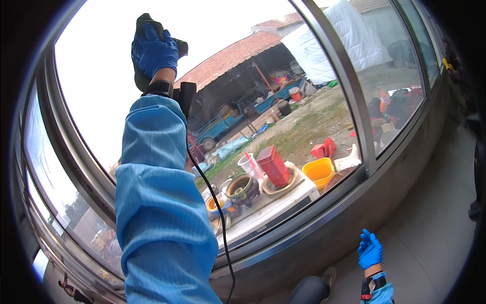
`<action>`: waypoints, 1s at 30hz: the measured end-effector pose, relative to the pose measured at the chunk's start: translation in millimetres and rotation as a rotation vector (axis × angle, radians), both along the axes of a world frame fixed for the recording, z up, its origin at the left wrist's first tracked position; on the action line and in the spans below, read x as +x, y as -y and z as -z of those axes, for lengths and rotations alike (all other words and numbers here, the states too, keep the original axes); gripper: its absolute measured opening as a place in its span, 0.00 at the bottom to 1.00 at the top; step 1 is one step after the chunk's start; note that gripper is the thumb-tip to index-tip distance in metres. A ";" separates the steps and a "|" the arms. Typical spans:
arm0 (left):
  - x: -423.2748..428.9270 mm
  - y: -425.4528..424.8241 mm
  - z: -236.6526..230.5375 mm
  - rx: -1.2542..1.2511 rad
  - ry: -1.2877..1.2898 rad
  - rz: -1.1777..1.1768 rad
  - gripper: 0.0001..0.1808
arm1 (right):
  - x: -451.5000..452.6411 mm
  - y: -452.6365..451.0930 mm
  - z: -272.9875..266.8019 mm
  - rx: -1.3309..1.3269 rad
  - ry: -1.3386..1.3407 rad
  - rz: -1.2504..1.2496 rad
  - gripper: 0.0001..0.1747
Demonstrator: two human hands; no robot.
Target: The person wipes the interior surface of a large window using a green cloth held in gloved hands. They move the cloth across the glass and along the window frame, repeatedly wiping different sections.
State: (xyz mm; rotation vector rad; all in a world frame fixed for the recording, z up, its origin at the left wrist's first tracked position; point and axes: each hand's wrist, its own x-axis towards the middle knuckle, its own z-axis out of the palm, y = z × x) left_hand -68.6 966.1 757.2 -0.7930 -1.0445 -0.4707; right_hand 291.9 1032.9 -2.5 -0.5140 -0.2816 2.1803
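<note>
My left hand (155,51), in a blue glove, is raised high at the upper left. It presses a dark green cloth (142,21) against the window pane (102,76), and the cloth's edges stick out around the fingers. A black device with a cable (205,174) is strapped to that wrist, over a blue sleeve. Low on the right, my right hand (370,250), also blue-gloved, hangs over the floor with nothing in it, its fingers loosely bent and slightly apart.
A metal window frame (341,68) divides the panes, above a low wall (379,197). Beyond the glass, pots, a red tin (273,167) and a yellow bucket (319,171) stand near a white surface. My shoe (329,277) is by the wall. A person (72,290) appears small at lower left.
</note>
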 end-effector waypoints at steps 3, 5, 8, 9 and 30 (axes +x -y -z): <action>12.6 -41.9 3.2 -0.073 -0.111 0.016 0.32 | 6.3 -0.9 -6.5 0.005 -0.010 0.011 0.20; 19.4 -62.8 9.2 -0.060 -0.159 0.010 0.31 | 8.7 -1.3 -9.6 0.004 -0.019 0.019 0.20; 31.2 -88.9 19.3 -0.061 -0.206 -0.001 0.31 | 8.6 0.1 -12.0 -0.016 -0.032 0.015 0.20; 35.8 -98.2 23.3 -0.064 -0.218 -0.003 0.31 | 7.9 0.6 -12.5 -0.013 -0.031 0.014 0.20; 105.8 -204.0 258.5 -0.700 -0.367 0.215 0.22 | 24.1 -6.1 -22.4 -0.003 -0.136 0.059 0.22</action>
